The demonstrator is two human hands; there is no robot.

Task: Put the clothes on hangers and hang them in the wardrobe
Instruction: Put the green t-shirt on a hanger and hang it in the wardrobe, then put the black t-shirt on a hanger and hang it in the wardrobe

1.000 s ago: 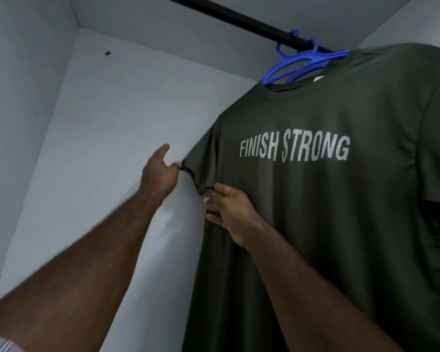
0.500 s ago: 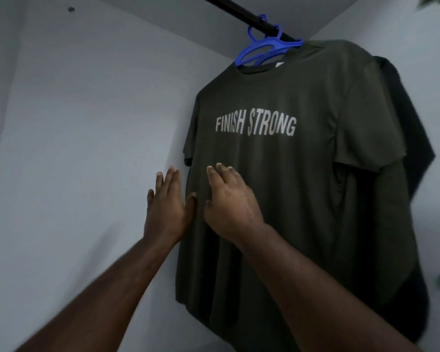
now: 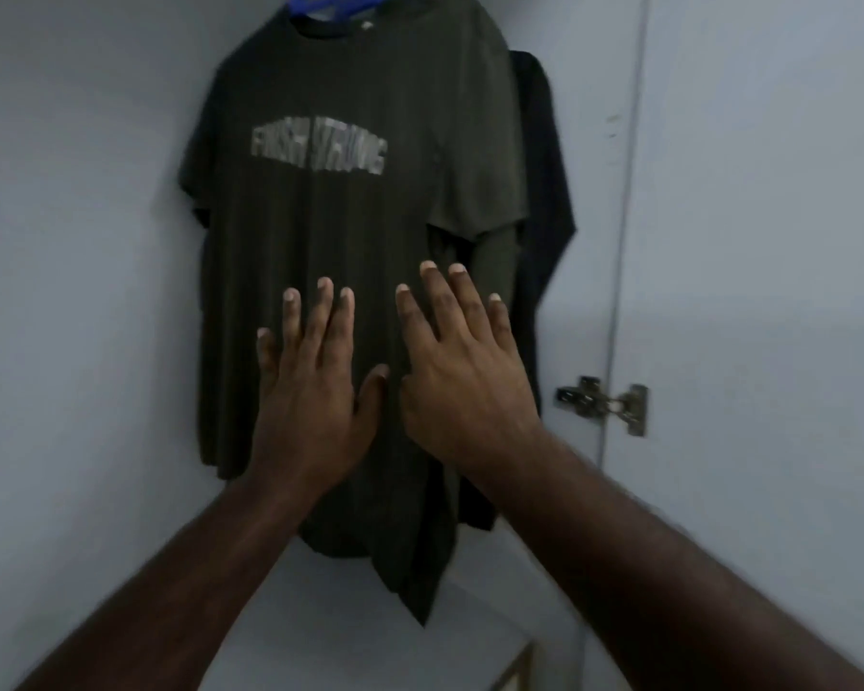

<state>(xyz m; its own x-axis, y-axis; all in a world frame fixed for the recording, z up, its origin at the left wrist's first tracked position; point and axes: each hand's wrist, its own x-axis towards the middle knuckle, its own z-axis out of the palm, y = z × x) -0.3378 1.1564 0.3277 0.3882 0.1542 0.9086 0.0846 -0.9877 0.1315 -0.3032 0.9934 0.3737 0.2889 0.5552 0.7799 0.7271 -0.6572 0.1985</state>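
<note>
— So where's the green T-shirt (image 3: 350, 226)?
— Hanging on the blue hanger (image 3: 342, 3), under both flat palms: left hand (image 3: 315, 391) and right hand (image 3: 462, 386), each grip released, fingers straight.
— How would it handle?
— Soft, light, limp, probably; take it by the shoulders above the hands.

Pale capital letters cross the chest of a dark green T-shirt (image 3: 350, 202). Motion blur smears them, but they read "FINISH STRONG".

A dark green T-shirt (image 3: 350, 231) is hung on a blue hanger (image 3: 342, 1) inside the wardrobe. The left hand (image 3: 315, 391) and right hand (image 3: 462, 386) are laid flat on its front, fingers spread. A darker garment (image 3: 544, 202) is seen behind it.
</note>
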